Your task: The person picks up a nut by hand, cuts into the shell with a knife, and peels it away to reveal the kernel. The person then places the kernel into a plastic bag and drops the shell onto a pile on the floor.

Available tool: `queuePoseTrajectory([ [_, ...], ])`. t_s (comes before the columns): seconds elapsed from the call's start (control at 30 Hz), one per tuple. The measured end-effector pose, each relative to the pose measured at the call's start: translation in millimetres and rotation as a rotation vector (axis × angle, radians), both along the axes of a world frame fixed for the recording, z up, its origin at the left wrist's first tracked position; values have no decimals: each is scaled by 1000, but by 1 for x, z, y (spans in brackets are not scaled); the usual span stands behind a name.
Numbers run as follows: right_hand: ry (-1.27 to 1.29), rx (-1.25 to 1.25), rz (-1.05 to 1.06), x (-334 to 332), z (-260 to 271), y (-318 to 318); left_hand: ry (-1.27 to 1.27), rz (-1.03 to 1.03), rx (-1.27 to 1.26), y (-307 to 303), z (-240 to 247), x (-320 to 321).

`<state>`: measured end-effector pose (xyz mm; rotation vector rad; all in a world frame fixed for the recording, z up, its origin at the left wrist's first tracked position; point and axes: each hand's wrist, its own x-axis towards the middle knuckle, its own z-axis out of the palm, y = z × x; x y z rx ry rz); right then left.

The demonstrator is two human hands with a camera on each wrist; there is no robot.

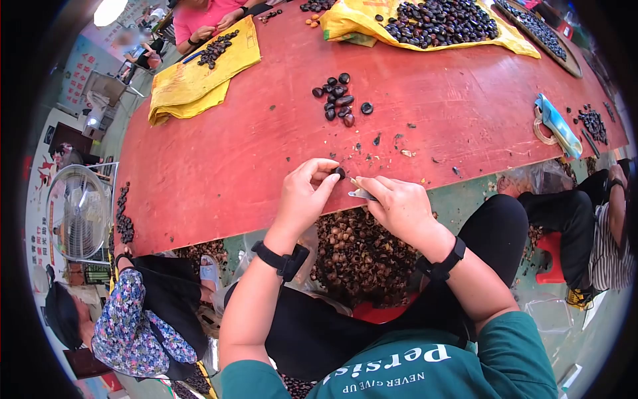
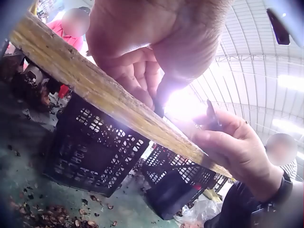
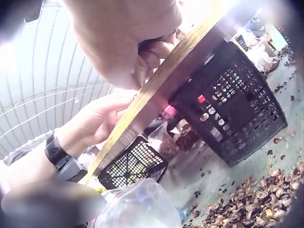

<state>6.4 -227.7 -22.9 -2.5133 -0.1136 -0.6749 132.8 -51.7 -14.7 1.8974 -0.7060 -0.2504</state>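
My left hand (image 1: 304,193) pinches a small dark, glossy nut (image 1: 339,173) between thumb and fingertips, over the near edge of the red table (image 1: 266,153). Just to its right, my right hand (image 1: 404,205) grips a small knife (image 1: 361,194), its short silvery blade pointing toward the left hand. A narrow gap separates the two hands. In the left wrist view the dark blade (image 2: 213,116) stands up from the right hand's fingers. The right wrist view hides most of what that hand holds behind the palm.
A loose group of dark nuts (image 1: 343,101) lies ahead on the table. Yellow sacks (image 1: 232,53) hold more nuts at the far side. Below the table edge is a heap of brown shells (image 1: 362,256). Black crates (image 3: 232,102) stand underneath. Other people sit around the table.
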Motion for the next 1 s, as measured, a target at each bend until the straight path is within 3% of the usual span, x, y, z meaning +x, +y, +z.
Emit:
queuePoseTrajectory([
  [0.27,72,-32,-19,2,6,-8,-112,72,70,-5,1,-6],
  [0.4,118,-123,-75,-1,11,-10,331,119,-204,-1,9,-17],
  [0.5,77,-76,-263,-1,19,-4,548,141,-366,9,37,-39],
  [0.63,183,325,-68,-17,40,4,595,113,-465,24,52,-73],
  [0.67,111,437,62,-21,33,6,558,120,-470,25,50,-80],
  [0.7,208,656,156,-26,37,13,526,128,-474,26,48,-86],
  [0.77,262,837,288,-38,50,23,515,130,-502,27,45,-93],
  [1.0,386,1051,396,-45,48,33,378,92,-495,32,31,-104],
])
